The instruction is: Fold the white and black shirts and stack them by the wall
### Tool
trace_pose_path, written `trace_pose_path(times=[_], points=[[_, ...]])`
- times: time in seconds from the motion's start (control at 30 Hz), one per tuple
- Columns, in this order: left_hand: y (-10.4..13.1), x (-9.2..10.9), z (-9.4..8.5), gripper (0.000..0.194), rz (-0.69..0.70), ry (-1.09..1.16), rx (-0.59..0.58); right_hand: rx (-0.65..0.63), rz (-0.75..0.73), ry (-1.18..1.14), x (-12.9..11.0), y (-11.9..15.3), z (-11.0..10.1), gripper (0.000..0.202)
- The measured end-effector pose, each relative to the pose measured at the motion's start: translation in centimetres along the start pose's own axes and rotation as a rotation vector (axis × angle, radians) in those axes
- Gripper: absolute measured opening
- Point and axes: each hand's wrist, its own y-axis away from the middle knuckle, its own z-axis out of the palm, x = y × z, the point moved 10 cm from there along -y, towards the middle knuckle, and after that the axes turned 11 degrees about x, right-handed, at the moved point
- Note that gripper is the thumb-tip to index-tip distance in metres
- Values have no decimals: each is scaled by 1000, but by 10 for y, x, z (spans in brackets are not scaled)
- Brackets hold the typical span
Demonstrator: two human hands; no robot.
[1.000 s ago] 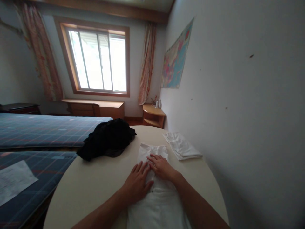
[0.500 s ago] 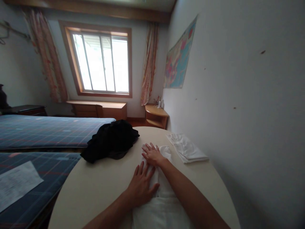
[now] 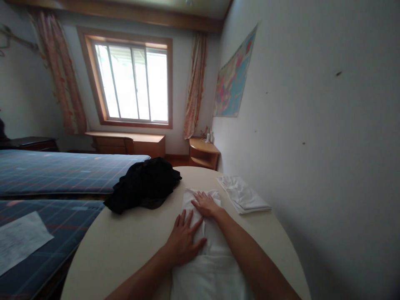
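Fingers (image 3: pixel 188 219) splayed apart, the left hand (image 3: pixel 180 246) and farther-forward right hand (image 3: pixel 207 206) lie palm-down on white fabric (image 3: pixel 211 273).

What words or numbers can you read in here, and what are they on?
None that I can read.
Wall map: any lettering is too small and blurred.
Paper sheet on the blue mattress: faint marks, too blurred.
White cloth under the hands: no writing visible.

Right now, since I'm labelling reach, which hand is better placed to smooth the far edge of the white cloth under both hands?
Probably the right hand: it lies on the white cloth near that edge, while the left hand rests farther back.
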Motion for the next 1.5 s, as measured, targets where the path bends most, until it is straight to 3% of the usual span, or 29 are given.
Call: trace_pose_path(times=[0.17, 0.33, 0.47, 0.57, 0.7, 0.83, 1.03, 1.2, 1.37, 1.5], points=[[-2, -1, 1, 68, 6, -6, 24, 146, -59, -36, 11, 23, -31, 53], [-9, -5, -6, 55, -19, 8, 67, 223, -44, -93, 16, 71, -61, 38], [-4, 3, -36, 31, 79, 132, 87, 120, -18, -155, 15, 117, -71, 35], [9, 10, -51, 24, 122, 201, -47, -7, -25, -208, 11, 149, -72, 35], [27, 8, -54, 23, 78, 171, -230, -138, 7, -298, 13, 178, -68, 32], [37, -5, -51, 27, -18, 118, -325, -171, 50, -358, 23, 191, -64, 23], [43, -16, -53, 25, -116, 30, -362, -197, 116, -330, 41, 201, -60, 19], [44, -5, -52, 18, -78, 142, -423, -257, 108, -384, 36, 209, -62, 16], [45, 3, -51, 28, -50, 220, -462, -281, 84, -415, 28, 210, -64, 22], [45, 8, -62, 23, -53, 250, -451, -279, 26, -461, 22, 208, -73, 21]])
